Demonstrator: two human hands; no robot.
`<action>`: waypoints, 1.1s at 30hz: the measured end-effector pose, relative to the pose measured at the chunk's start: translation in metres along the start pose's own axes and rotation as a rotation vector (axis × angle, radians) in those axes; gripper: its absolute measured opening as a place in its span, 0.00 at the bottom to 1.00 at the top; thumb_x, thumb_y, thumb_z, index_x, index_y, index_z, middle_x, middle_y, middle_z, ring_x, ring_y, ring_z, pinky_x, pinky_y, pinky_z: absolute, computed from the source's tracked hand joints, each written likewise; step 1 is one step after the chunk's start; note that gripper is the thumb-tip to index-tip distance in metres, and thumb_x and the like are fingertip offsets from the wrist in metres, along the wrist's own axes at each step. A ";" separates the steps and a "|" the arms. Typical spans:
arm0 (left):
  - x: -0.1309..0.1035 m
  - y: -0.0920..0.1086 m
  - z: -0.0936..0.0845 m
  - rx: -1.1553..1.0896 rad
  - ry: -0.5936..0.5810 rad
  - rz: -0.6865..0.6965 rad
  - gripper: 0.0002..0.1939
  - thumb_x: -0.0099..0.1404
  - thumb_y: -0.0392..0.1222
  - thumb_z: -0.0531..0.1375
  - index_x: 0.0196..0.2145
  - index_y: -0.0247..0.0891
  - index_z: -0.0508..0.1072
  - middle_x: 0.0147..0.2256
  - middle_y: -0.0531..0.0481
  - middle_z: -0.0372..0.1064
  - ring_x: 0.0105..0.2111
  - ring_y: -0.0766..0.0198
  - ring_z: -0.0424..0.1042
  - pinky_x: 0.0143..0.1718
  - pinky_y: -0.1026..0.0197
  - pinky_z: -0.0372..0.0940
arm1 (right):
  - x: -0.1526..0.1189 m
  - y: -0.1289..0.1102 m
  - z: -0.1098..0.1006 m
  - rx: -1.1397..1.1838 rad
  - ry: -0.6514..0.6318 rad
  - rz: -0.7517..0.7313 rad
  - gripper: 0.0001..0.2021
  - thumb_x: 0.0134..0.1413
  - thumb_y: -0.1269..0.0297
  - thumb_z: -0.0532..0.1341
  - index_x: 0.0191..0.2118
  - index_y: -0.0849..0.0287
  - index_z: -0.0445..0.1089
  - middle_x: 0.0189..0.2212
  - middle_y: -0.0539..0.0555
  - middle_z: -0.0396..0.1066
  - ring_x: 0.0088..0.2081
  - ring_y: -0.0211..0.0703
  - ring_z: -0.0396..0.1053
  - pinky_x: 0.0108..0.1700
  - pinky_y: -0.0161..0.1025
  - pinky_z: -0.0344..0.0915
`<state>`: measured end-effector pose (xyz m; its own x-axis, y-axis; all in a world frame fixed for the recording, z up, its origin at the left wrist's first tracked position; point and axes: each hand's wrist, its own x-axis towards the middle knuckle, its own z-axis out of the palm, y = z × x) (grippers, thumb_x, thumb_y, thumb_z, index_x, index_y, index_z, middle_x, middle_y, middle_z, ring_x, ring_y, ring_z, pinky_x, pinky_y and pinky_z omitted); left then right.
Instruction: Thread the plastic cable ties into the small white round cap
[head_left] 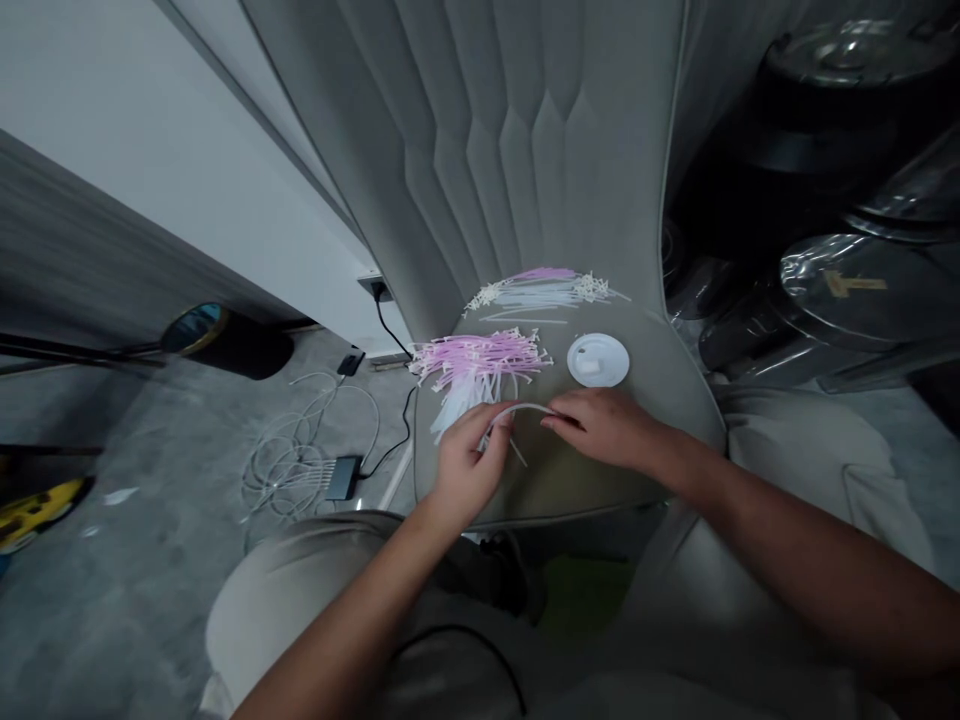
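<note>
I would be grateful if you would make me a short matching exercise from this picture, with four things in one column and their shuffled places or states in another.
Things
1. Pale strip
2. Round white dish
3. Nearer pink strips
4. Coiled cables

Places or states
A. Lying on the floor
B. Bearing a small white piece
C. Bowed between the left hand and the right hand
D. Piled on the chair seat, just beyond the left hand

Right pairs
1-C, 2-B, 3-D, 4-A
</note>
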<state>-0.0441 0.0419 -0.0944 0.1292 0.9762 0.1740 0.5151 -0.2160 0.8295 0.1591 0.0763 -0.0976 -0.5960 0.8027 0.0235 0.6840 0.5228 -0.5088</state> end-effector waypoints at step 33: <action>0.024 0.023 0.040 -0.030 -0.212 0.008 0.19 0.68 0.47 0.55 0.52 0.35 0.72 0.33 0.47 0.73 0.29 0.66 0.68 0.33 0.63 0.63 | -0.009 0.004 -0.046 0.899 0.403 0.239 0.14 0.61 0.60 0.55 0.27 0.60 0.70 0.23 0.49 0.67 0.31 0.38 0.66 0.38 0.37 0.59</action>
<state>0.0047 0.0599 -0.0917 0.3099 0.9483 0.0678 0.4880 -0.2199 0.8447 0.1869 0.0843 -0.0606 -0.1852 0.9819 0.0400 0.0980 0.0590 -0.9934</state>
